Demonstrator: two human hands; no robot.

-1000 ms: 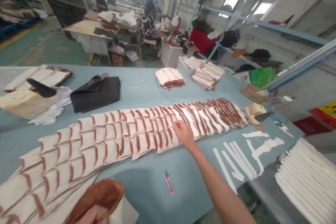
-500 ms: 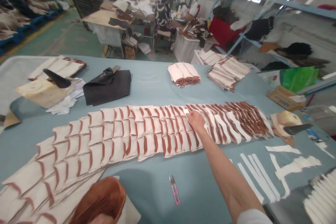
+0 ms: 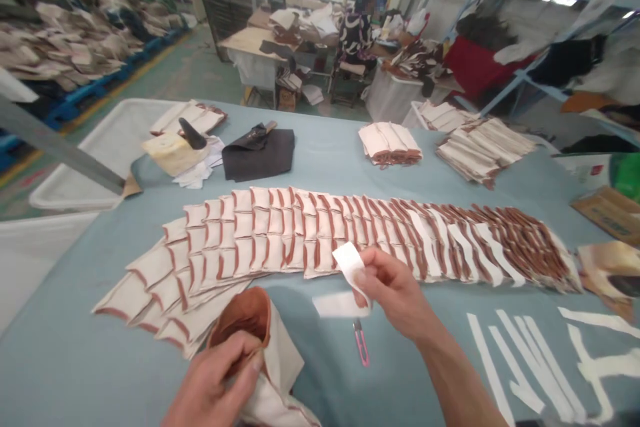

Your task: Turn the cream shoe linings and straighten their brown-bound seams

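My left hand (image 3: 220, 380) pinches the rim of a cream, tube-like sewn piece (image 3: 285, 353) with a reddish-brown inside, its round opening facing up. Between the thumb and fingers of my right hand (image 3: 395, 287) is a white strip (image 3: 349, 261), held above the table. A blurred white length (image 3: 337, 305) shows just below it; I cannot tell whether it belongs to the same strip. Pink-handled thread snips (image 3: 361, 343) lie below my right hand. Behind both hands run long overlapping rows of cream pieces with brown edges (image 3: 280, 223), and several white strips (image 3: 463, 250) lie across their right part.
More white strips (image 3: 525, 353) lie at the table's right. Farther back are a folded black cloth (image 3: 260, 157), stacked cream pieces (image 3: 390, 142), a larger pile (image 3: 483, 147) and a dark horn-shaped tool (image 3: 192, 133). A person (image 3: 356, 33) sits beyond the table.
My right hand has come off the rows and back toward me, now with the white strip raised. My left hand has come into fuller view with the cream piece. The view has swung left.
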